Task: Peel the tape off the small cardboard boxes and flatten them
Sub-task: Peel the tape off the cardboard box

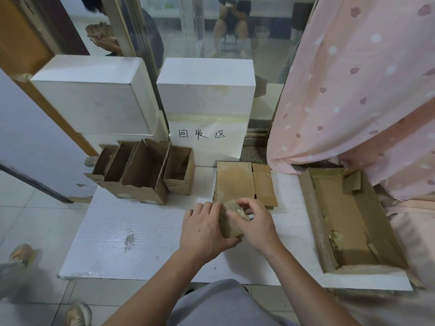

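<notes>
Both hands, left (pixel 204 228) and right (pixel 255 223), grasped a small cardboard box (pixel 229 221), perhaps pinching tape, above the white board (pixel 122 234). Open boxes (pixel 141 172), flattened cardboard (pixel 244 182) and a tray (pixel 348 220) lay around, on tiled floor (pixel 30 222).

The small taped cardboard box (pixel 231 221) is dull brown with glossy yellowish tape; the flattened cardboard stack (pixel 244 182) is tan; the open cardboard tray (pixel 348 220) is darker brown; the foam board (pixel 131 231) is white; the curtain (pixel 353 90) is pale pink with white dots and mauve leaves.
</notes>
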`<state>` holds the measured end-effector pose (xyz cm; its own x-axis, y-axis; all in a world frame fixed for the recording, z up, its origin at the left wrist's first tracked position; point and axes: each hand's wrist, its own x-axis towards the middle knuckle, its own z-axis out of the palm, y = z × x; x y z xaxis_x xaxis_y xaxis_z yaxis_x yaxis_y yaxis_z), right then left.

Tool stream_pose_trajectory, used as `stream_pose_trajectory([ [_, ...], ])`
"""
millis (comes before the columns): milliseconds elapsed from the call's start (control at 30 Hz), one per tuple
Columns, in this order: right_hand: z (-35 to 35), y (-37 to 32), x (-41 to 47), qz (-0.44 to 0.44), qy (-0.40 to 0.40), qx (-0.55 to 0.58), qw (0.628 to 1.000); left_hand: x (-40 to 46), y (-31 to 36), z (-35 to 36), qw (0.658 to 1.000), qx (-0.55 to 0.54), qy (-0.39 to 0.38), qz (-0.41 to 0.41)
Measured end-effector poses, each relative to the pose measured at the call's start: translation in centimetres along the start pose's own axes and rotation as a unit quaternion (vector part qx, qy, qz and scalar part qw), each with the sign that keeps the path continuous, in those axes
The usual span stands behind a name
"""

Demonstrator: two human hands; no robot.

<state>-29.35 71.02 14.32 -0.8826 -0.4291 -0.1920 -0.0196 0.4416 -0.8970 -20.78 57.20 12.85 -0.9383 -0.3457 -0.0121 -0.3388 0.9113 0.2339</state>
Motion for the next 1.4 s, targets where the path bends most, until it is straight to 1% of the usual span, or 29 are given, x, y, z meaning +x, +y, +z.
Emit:
stream_pose_trajectory([
  [100, 0.3, 0.1, 0.4, 0.011, 0.038, -0.010, 0.999, -0.1, 0.3, 0.1, 0.999, 0.006, 0.014, 0.033],
  [200, 0.5, 0.4, 0.7, 0.010, 0.059, -0.026, 0.998, -0.3, 0.6, 0.5, 0.998, 0.012, 0.031, 0.055],
  [367, 0.7, 0.5, 0.9, -0.003, 0.088, -0.008, 0.996, -0.3, 0.6, 0.6, 0.997, 0.008, 0.047, 0.052],
  [500, 0.7, 0.4, 1.0, -0.030, 0.114, 0.003, 0.993, -0.1, 0.6, 0.4, 0.998, 0.000, 0.054, 0.039],
  [567, 0.5, 0.1, 1.1, -0.040, 0.101, 0.020, 0.994, 0.0, 0.5, 0.1, 0.998, -0.009, 0.055, 0.020],
  [700, -0.1, 0.0, 1.0, -0.021, 0.026, 0.079, 0.996, 0.4, -0.1, -0.3, 0.997, -0.042, 0.064, -0.032],
  [800, 0.1, 0.2, 0.6, -0.025, 0.010, 0.080, 0.996, 0.8, -0.4, -0.7, 0.995, -0.050, 0.067, -0.063],
  [900, 0.2, 0.7, 0.4, -0.054, 0.020, 0.035, 0.998, 0.8, -0.4, -0.7, 0.995, -0.042, 0.067, -0.063],
  [1000, 0.3, 0.8, 0.2, -0.091, 0.026, -0.018, 0.995, 0.7, -0.3, -0.6, 0.994, -0.073, 0.062, -0.059],
  [1100, 0.6, 0.6, -0.4, -0.118, 0.014, -0.071, 0.990, 0.6, -0.3, -0.4, 0.994, -0.089, 0.047, -0.043],
  [1267, 0.4, 0.8, -0.4, -0.112, -0.021, -0.096, 0.989, 0.1, -0.3, -0.1, 0.996, -0.083, 0.027, -0.032],
  [1333, 0.2, 0.9, -0.4, -0.128, -0.014, -0.113, 0.985, -0.1, -0.2, 0.1, 0.995, -0.086, 0.019, -0.035],
  [1400, 0.1, 0.8, -0.6, -0.158, 0.010, -0.129, 0.979, 0.0, -0.2, 0.3, 0.995, -0.087, 0.014, -0.038],
])
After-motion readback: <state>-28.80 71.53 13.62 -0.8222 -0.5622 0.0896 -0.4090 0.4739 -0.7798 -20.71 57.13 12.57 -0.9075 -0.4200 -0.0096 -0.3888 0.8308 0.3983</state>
